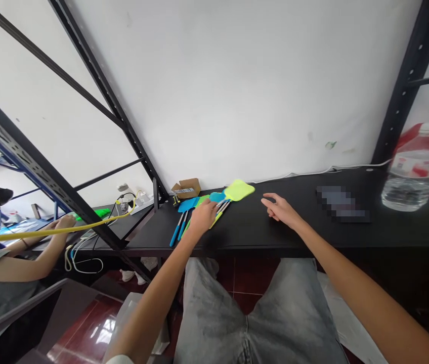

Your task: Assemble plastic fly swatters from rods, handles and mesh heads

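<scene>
Several fly swatters with flat heads, metal shafts and coloured handles lie in a fanned row on the black table. My left hand is closed over the shafts at the row's right end, gripping a yellow-green fly swatter; the palm hides part of its shaft and those beneath. Just left of that hand are a blue fly swatter and a green one, partly overlapping. To the right, my right hand hovers above the table, holding nothing, index finger and thumb apart and the other fingers curled.
A small open cardboard box stands behind the swatters. At the right are a blurred-out dark phone-like object and a large water bottle. A yellow cable crosses the left, where another person sits beyond the black rack post.
</scene>
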`<state>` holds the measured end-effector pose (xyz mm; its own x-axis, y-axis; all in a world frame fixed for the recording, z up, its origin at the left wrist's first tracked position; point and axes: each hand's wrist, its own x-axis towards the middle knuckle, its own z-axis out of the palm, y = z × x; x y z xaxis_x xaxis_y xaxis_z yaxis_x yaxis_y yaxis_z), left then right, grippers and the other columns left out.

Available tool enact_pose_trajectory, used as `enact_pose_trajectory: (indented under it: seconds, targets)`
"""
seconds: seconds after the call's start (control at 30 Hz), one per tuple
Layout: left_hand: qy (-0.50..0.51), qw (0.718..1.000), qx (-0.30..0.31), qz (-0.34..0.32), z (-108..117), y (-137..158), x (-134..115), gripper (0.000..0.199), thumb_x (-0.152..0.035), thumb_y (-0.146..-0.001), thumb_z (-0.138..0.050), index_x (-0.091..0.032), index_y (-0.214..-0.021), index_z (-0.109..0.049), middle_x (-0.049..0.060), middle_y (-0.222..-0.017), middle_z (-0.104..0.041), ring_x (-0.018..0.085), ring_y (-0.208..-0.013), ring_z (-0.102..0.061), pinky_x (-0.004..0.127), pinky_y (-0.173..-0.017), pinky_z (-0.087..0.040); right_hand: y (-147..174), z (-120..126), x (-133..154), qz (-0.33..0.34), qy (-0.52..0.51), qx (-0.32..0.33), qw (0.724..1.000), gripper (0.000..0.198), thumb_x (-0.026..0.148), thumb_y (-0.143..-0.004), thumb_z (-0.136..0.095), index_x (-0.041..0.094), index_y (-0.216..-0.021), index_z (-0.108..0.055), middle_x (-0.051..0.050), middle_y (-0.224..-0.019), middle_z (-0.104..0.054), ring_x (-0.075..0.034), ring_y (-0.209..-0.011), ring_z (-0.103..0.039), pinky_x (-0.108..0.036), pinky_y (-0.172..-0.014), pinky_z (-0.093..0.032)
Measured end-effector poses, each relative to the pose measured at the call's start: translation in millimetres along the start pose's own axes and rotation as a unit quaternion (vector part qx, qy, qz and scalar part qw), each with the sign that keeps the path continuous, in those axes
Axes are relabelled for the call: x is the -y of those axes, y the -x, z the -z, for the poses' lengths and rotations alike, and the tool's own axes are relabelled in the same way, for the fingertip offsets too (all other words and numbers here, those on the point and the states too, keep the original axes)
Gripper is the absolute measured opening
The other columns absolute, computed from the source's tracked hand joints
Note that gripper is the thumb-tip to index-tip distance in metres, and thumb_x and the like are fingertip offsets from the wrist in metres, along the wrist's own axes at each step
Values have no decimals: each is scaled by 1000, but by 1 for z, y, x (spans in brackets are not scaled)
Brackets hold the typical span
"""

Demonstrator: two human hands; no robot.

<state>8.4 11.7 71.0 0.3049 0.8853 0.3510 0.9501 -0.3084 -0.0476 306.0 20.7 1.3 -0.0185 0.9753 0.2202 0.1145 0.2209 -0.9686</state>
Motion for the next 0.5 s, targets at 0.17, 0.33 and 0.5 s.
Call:
enact_pose_trajectory:
  seconds: [0.17,0.33,0.5]
  targets:
    - [-55,992,18,112,1,-26,29,37,-36,-98,-38,-17,-94,-69,14,-99,-66,26,-96,-63,30,-75,-46,1,0,1,3,5,-3,1000,57,60,-84,-59,21,-127,-55,6,-53,-52,-11,-41,-44,-23,-45,-36]
    - [-34,991,56,120,-18,-37,31,30,-34,-94,-45,-17,-90,-71,14,-92,-69,28,-90,-65,31,-72,-45,0,0,1,-2,11,-8,1000,56,58,-84,-60,22,-126,-55,6,-52,-51,-11,-41,-45,-23,-45,-38]
    - [-26,991,66,116,-36,-40,22,27,-31,-91,-47,-19,-89,-71,13,-96,-70,27,-92,-65,31,-74,-46,-1,-1,0,3,19,-13,1000,53,59,-84,-58,22,-123,-56,6,-53,-52,-10,-40,-44,-22,-42,-36]
